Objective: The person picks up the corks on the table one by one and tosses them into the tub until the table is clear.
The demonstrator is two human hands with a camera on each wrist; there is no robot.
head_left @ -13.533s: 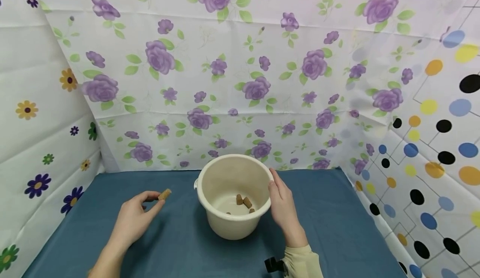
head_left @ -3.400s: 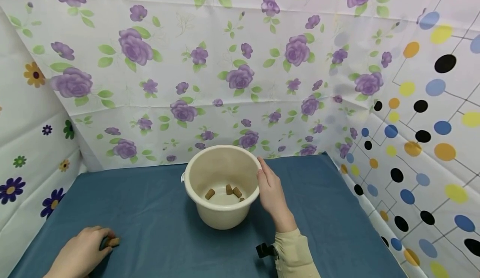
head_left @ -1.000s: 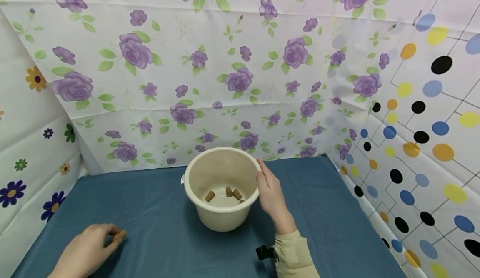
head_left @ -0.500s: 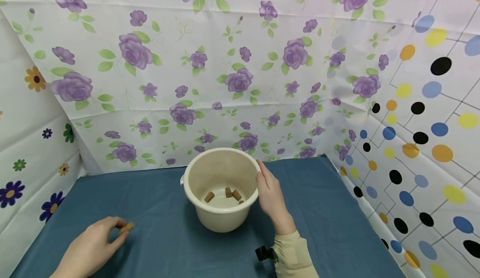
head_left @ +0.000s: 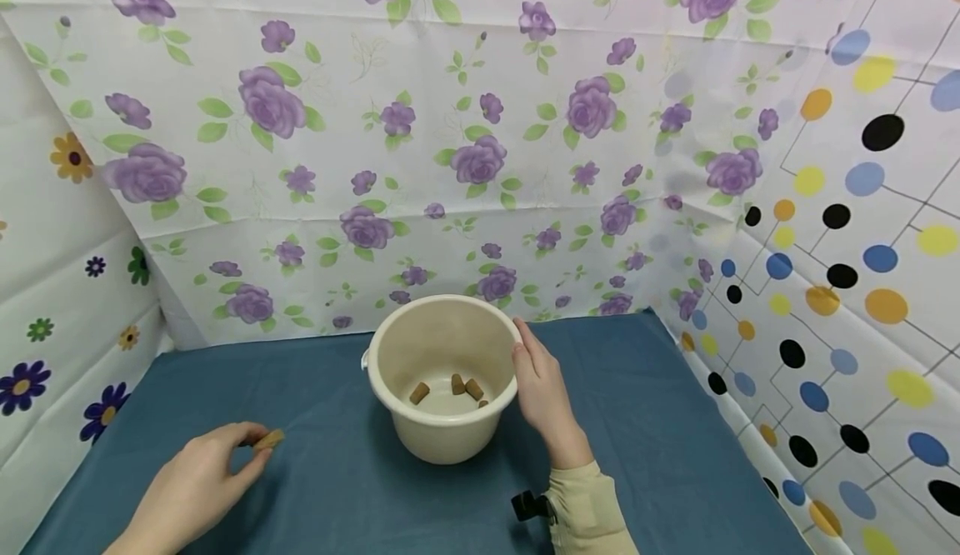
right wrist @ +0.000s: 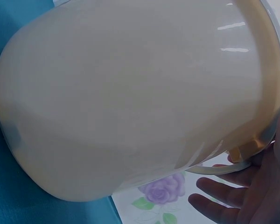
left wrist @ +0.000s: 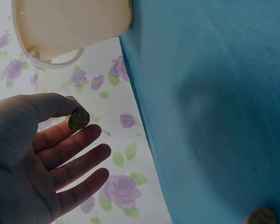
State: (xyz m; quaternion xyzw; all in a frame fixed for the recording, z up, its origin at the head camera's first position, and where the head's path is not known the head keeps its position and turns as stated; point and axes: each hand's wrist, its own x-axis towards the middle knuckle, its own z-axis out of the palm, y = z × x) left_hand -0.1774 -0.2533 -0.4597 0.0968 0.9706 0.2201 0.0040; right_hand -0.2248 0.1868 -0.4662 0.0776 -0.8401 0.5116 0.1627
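Note:
My left hand (head_left: 201, 478) pinches a cork (head_left: 268, 440) between thumb and fingertips, raised over the blue cloth, to the left of a cream bucket (head_left: 444, 442). In the left wrist view, the held cork (left wrist: 79, 118) shows its dark speckled end, with the other fingers spread loosely. My right hand (head_left: 549, 392) grips the bucket's right rim. In the right wrist view the bucket wall (right wrist: 126, 102) fills most of the picture, and the fingers (right wrist: 224, 192) reach past its handle. Several corks (head_left: 419, 392) lie on the bucket's floor, one partly hidden by the near rim.
A blue cloth (head_left: 330, 488) covers the table. Another cork (left wrist: 262, 216) shows at the bottom edge of the left wrist view. A flowered sheet (head_left: 420, 155) hangs behind, with a dotted sheet (head_left: 847, 322) at right. A black strap (head_left: 531, 505) sits at the right wrist.
My left hand has picked up a cork from the cloth at the left and moved it up and right toward the bucket. An earlier cork now lies inside. The right hand stays on the rim.

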